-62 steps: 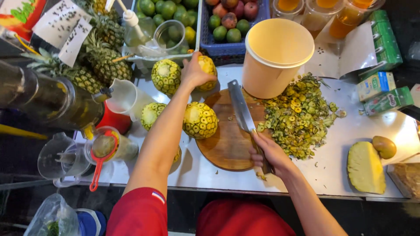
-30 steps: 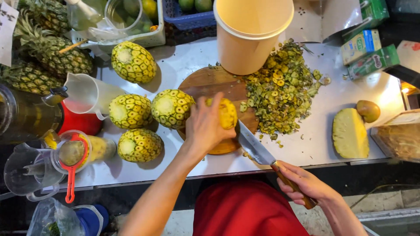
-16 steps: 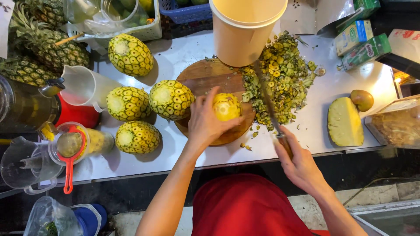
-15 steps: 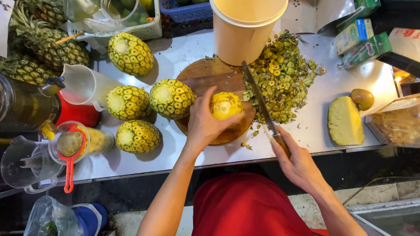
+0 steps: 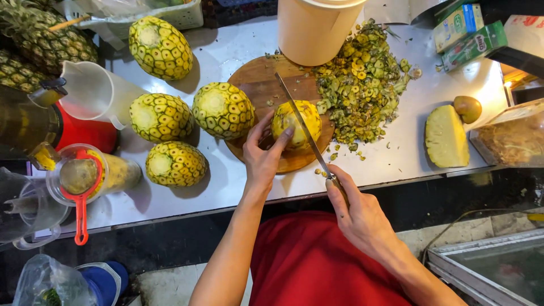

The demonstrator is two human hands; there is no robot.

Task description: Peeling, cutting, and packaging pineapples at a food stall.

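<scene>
My left hand [image 5: 262,153] grips a partly peeled yellow pineapple [image 5: 296,122] standing on a round wooden cutting board [image 5: 258,85]. My right hand [image 5: 354,207] holds a long knife [image 5: 303,127] by its handle, and the blade lies against the pineapple's right side. A trimmed pineapple [image 5: 222,110] sits on the board's left edge. Three more trimmed pineapples [image 5: 160,46] [image 5: 161,117] [image 5: 175,164] rest on the metal counter [image 5: 209,187] to the left.
A heap of peel scraps [image 5: 360,93] lies right of the board, behind it a cream bucket [image 5: 314,28]. A peeled pineapple half [image 5: 446,136] and a brown fruit [image 5: 467,107] lie at the right. Jugs, a red blender base [image 5: 85,130] and whole pineapples [image 5: 39,39] crowd the left.
The knife blade has come in from the scrap pile and now rests against the pineapple. My left hand still grips the fruit on the board.
</scene>
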